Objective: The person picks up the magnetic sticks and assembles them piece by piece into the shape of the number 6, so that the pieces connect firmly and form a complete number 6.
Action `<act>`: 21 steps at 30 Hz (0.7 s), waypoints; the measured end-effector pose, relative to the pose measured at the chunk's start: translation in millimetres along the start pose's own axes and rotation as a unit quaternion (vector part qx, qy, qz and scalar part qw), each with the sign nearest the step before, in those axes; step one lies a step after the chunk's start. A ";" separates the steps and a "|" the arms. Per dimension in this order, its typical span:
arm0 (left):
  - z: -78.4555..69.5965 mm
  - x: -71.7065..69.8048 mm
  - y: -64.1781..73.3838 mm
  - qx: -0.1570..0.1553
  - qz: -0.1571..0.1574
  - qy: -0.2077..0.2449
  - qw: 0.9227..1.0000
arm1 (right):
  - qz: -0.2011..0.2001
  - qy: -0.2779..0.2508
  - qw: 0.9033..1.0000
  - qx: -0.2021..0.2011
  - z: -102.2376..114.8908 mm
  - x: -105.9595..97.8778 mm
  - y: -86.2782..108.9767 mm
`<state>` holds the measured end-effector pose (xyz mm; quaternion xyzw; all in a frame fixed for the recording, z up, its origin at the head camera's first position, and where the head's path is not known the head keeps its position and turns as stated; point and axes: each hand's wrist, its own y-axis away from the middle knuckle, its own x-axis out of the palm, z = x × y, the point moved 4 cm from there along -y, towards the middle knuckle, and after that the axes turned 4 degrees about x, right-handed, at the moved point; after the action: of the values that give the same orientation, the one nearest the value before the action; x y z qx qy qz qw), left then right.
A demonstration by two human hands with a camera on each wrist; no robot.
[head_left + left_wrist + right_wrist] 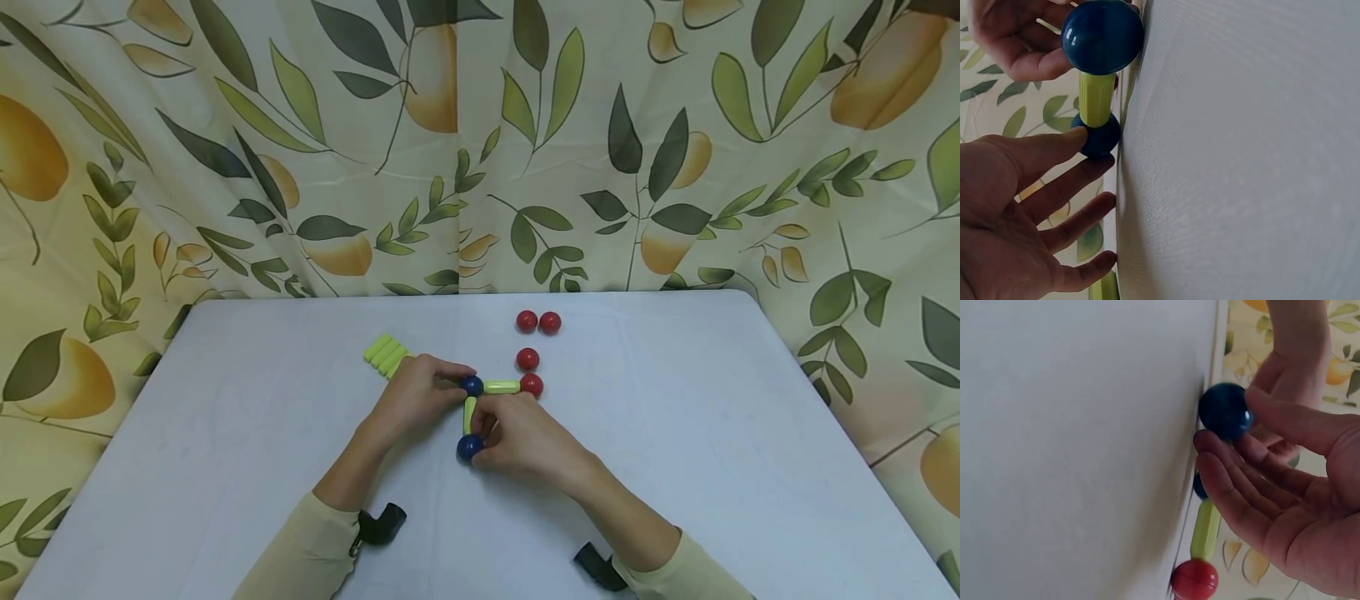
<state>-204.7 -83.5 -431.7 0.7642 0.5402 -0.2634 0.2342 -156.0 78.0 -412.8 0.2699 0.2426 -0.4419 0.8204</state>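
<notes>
Two blue balls joined by a yellow-green stick (469,415) lie on the white table. A second yellow-green stick (501,387) runs from the far blue ball (472,385) to a red ball (532,385), making an L. My left hand (420,396) pinches the far blue ball between thumb and forefinger; its other fingers are spread in the left wrist view. With thumb and fingertips, my right hand (528,437) holds the near blue ball (469,448), also seen as the larger blue ball (1226,411) in the right wrist view.
Several loose yellow-green sticks (386,354) lie side by side beyond the left hand, partly hidden by it. Behind the joined red ball sits a loose red ball (528,359), with two more red balls (551,323) farther back. A leaf-and-fruit patterned curtain (525,167) hangs behind the table.
</notes>
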 end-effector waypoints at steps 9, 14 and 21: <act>0.0 0.3 0.2 -0.011 0.008 0.008 1.000 | -0.042 0.008 0.999 0.026 -11.0 -35.1 0.4; 0.0 0.8 0.6 -0.011 0.009 0.008 1.000 | -0.095 0.020 0.994 0.044 -23.3 -58.1 -0.9; 0.8 1.7 1.0 -0.012 0.005 0.006 1.000 | -0.133 0.030 0.986 0.092 -44.5 -73.6 -5.0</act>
<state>-203.4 -83.1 -433.4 0.7656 0.5407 -0.2512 0.2417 -203.5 148.7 -399.9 0.3228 0.2593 -0.5589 0.7184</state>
